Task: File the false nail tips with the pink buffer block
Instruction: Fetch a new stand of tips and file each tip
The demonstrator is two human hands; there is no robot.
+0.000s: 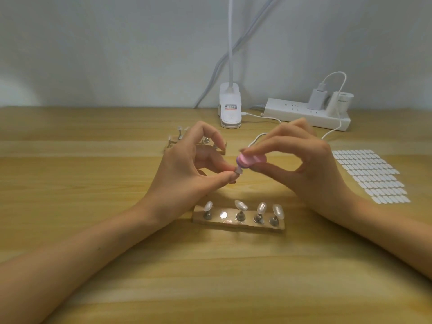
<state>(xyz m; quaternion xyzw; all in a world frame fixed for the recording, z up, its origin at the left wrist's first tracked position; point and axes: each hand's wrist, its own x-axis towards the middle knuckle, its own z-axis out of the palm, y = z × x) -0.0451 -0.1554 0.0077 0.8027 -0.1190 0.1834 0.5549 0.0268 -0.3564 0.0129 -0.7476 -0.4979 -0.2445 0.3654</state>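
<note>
Head view. We note both hands raised over the wooden table (93,141). The left hand (184,167) pinches a small metal peg (239,171) between thumb and forefinger; the nail tip on top is blurred. The right hand (306,164) grips the pink buffer block (251,160) between thumb and fingers, with the block's end touching the top of the peg. Nearer us, a holder strip (279,226) carries four nail tips (241,204) and one bare metal disc (223,215). A second holder (174,143) lies partly hidden behind the left hand. A sheet of oval tabs (369,176) lies to the right.
</note>
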